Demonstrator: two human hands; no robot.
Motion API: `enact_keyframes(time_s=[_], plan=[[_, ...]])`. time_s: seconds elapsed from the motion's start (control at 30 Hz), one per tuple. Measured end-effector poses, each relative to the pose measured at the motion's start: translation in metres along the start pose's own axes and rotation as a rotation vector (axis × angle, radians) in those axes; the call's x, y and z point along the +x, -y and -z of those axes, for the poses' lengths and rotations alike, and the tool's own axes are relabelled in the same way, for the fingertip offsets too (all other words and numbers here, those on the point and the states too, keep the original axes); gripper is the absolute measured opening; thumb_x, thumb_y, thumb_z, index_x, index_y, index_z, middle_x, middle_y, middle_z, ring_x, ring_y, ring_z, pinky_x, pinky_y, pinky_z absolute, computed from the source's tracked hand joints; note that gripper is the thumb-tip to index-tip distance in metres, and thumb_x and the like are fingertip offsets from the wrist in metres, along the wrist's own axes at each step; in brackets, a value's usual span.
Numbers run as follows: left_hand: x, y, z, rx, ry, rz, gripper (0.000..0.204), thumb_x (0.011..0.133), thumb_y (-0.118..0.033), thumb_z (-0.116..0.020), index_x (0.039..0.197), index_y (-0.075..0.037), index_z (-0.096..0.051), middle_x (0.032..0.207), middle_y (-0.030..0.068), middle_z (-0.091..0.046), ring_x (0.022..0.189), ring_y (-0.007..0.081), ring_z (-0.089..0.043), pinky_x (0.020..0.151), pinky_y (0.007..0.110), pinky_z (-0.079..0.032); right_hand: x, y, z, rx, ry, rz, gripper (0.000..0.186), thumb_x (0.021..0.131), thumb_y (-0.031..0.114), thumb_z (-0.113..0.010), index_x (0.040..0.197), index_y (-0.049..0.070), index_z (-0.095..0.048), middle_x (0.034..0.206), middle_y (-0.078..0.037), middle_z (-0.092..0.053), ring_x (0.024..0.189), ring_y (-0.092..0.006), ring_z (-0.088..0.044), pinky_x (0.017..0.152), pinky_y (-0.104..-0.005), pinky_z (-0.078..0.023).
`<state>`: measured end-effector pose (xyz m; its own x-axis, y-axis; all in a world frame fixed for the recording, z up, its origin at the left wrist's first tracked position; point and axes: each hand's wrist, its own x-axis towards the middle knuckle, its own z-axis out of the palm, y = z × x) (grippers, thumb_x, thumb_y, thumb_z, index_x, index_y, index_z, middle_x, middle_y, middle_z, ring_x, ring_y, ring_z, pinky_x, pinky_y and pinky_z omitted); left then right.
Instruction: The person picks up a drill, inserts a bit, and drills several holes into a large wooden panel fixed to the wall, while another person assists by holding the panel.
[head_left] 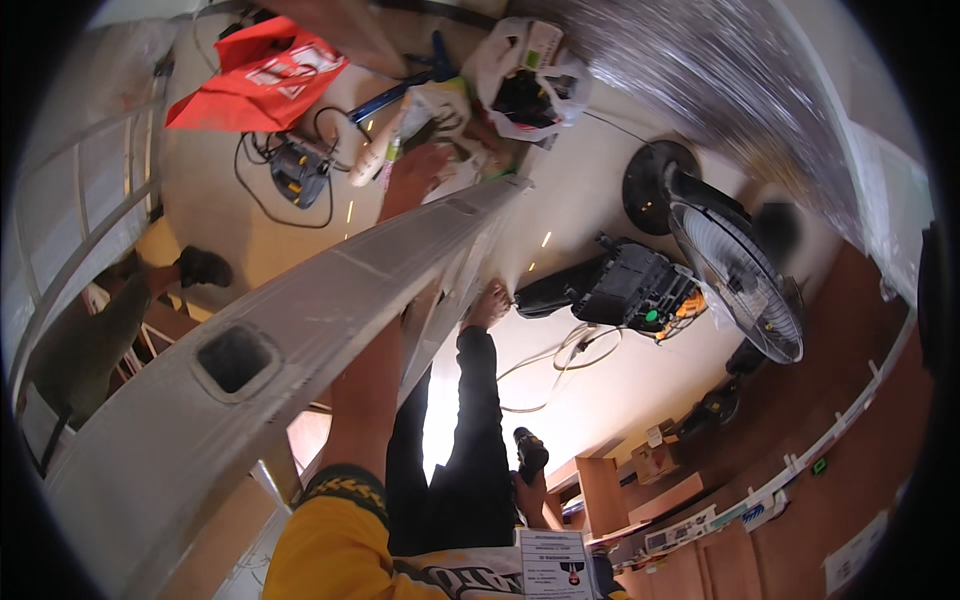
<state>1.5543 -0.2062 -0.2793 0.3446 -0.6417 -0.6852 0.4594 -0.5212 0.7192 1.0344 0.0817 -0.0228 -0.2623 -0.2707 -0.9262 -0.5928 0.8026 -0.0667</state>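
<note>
A long dusty grey frame (160, 430) with a rectangular opening lies diagonally across the view. My left forearm runs up behind it; my left hand (415, 175) appears beyond its upper edge beside a crumpled pale bag (440, 105), its grip unclear. My right hand (530, 490), low beside my dark trousers, is closed on a black power drill (530, 450). My bare foot (490, 305) shows just right of the frame.
A red bag (230, 90), corded tool (300, 170), plastic bag (525, 90), pedestal fan (735, 280), open black toolbox (630, 280) and loose cable (570, 350) surround me. Wooden shelving (600, 500) is lower right. Another person's leg (120, 330) is at left, plastic sheeting (680, 60) upper right.
</note>
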Motion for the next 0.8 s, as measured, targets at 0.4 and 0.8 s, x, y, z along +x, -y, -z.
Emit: enact_keyframes(time_s=[0.4, 0.8], plan=[[-0.241, -0.032, -0.144, 0.201, -0.818, -0.409, 0.021, 0.104, -0.023, -0.063, 0.093, -0.005, -0.060, 0.075, -0.0042, -0.051, 0.062, 0.0045, -0.042, 0.056, 0.023, -0.034, -0.010, -0.006, -0.038, -0.132, -0.055, -0.079, 0.061, 0.085, 0.035, -0.077, 0.132, 0.004, -0.051, 0.112, -0.029, -0.071, 0.105, -0.0481, -0.069, 0.090, -0.0517, -0.055], [0.101, -0.045, -0.273, 0.474, -0.111, -0.385, 0.075, 0.086, -0.050, -0.078, 0.128, 0.008, -0.054, 0.110, 0.0209, -0.075, 0.105, 0.0420, -0.071, 0.094, 0.050, -0.052, -0.032, -0.012, -0.075, 0.188, -0.097, -0.048, 0.068, 0.083, 0.028, -0.074, 0.144, 0.007, -0.054, 0.130, -0.016, -0.068, 0.119, -0.0312, -0.066, 0.103, -0.0416, -0.049]])
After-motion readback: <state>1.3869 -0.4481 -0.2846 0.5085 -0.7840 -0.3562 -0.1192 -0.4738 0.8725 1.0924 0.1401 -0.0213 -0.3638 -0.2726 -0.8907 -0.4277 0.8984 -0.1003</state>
